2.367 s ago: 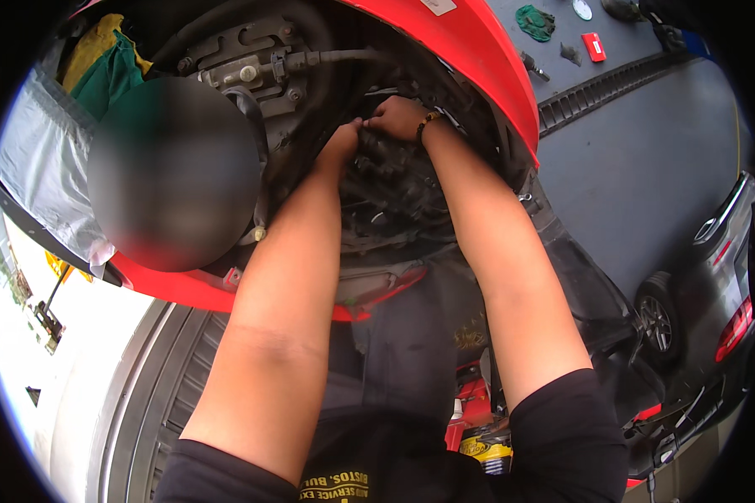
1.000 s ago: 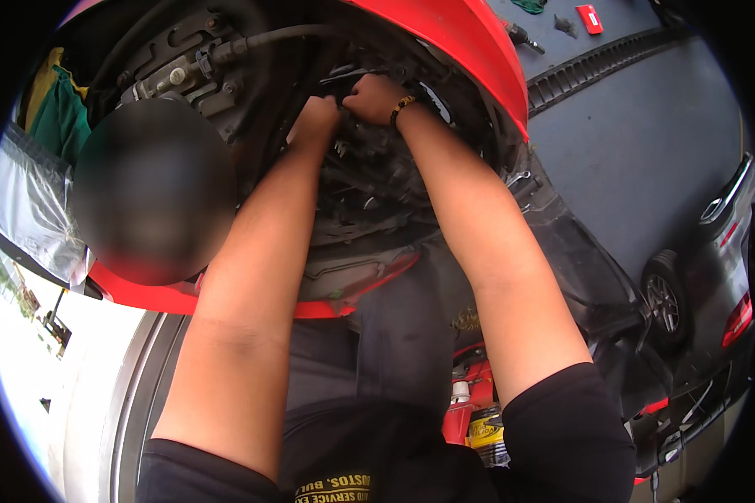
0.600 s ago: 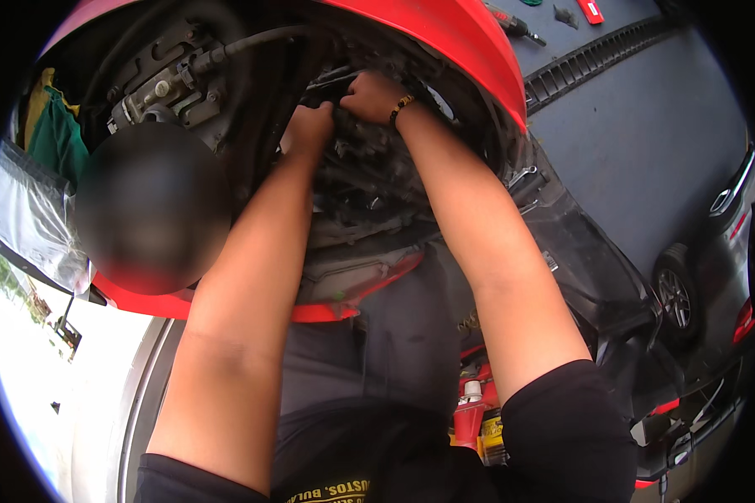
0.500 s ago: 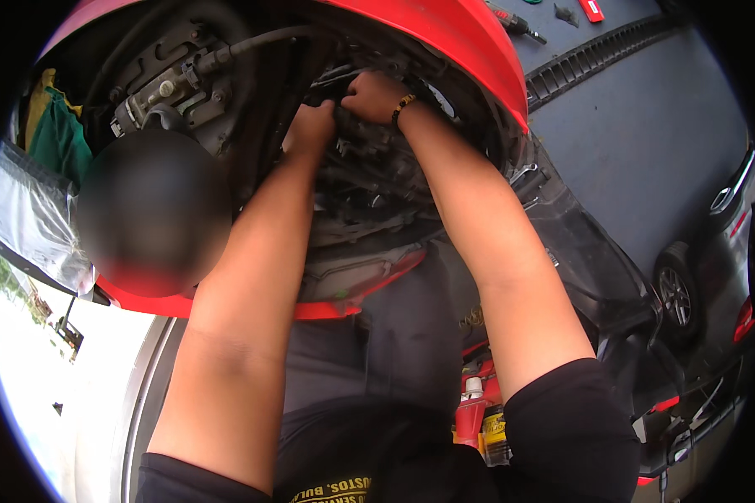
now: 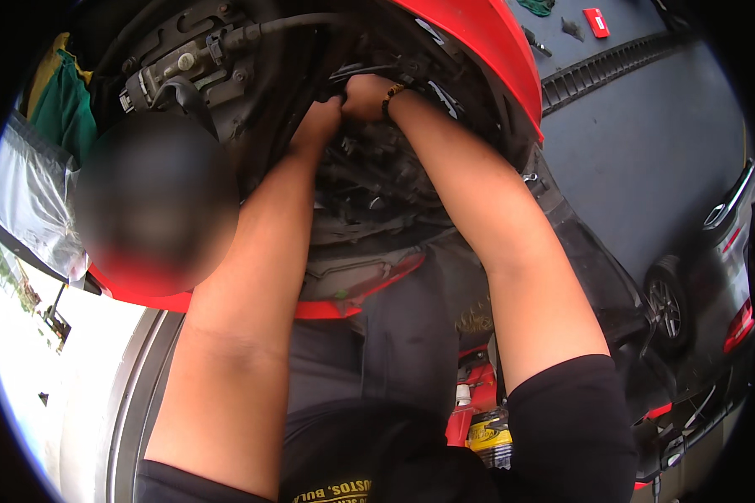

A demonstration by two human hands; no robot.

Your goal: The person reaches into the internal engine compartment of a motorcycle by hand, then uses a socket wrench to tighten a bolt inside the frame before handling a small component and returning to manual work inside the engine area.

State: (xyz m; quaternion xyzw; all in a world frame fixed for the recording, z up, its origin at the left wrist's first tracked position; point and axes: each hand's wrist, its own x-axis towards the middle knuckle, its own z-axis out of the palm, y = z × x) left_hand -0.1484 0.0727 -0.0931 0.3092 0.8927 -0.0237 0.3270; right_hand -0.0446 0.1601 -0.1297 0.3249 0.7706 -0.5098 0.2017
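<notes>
Both arms reach forward into the dark, cramped cavity of a red vehicle, among black hoses and metal parts (image 5: 377, 168). My left hand (image 5: 320, 121) is closed, its knuckles up against the fingers of my right hand. My right hand (image 5: 367, 97) is curled too, with a dark beaded bracelet (image 5: 390, 96) at its wrist. Whatever the fingers grip, if anything, is hidden behind the hands and by shadow. The red body panel (image 5: 486, 46) curves over the far right side of the cavity.
A metal bracketed assembly with a hose (image 5: 184, 63) sits at the upper left. Below it, a blurred round shape (image 5: 155, 205) is close by. Green cloth (image 5: 63, 109) and clear plastic sheeting (image 5: 29, 184) hang at far left. A dark car (image 5: 688, 285) stands right, beyond a floor grate (image 5: 612, 67).
My two hands have drawn together and now meet, the left shifting slightly right and the right slightly left. The view has also shifted a little.
</notes>
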